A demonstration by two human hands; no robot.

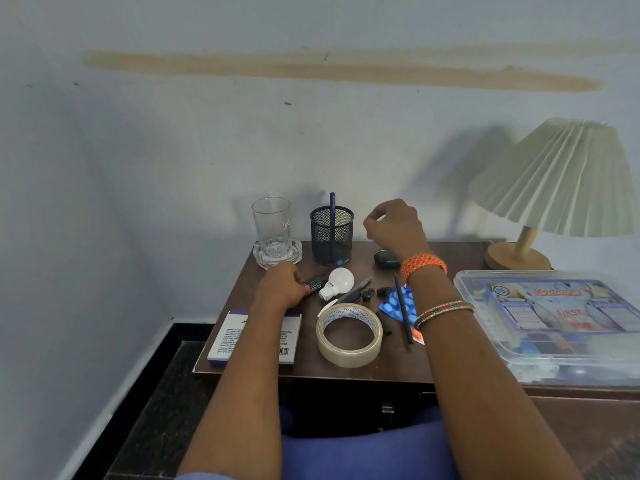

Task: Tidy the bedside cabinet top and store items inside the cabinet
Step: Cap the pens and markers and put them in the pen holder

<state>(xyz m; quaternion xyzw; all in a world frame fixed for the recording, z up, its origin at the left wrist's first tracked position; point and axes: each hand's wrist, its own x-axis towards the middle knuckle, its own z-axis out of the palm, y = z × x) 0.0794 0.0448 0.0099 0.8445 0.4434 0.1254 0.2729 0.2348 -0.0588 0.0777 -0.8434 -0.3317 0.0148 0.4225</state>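
Observation:
On the dark wooden cabinet top (pixel 349 372), my left hand (pixel 282 284) closes on a small black marker-like item (pixel 317 283) next to a white bulb (pixel 337 281). My right hand (pixel 394 225) hovers with curled fingers just right of a black mesh pen holder (pixel 331 235) holding a blue pen (pixel 332 202); nothing shows in it. A tape roll (pixel 349 336), a black pencil (pixel 403 313), a blue pill strip (pixel 393 304), small black earbuds (pixel 375 293) and a white-and-purple box (pixel 254 339) lie near the front.
A glass (pixel 272 225) stands in a glass dish at the back left. A black case (pixel 384 258) lies behind my right wrist. A clear first-aid box (pixel 550 320) fills the right side, with a pleated lamp (pixel 561 178) behind it. The wall is close behind.

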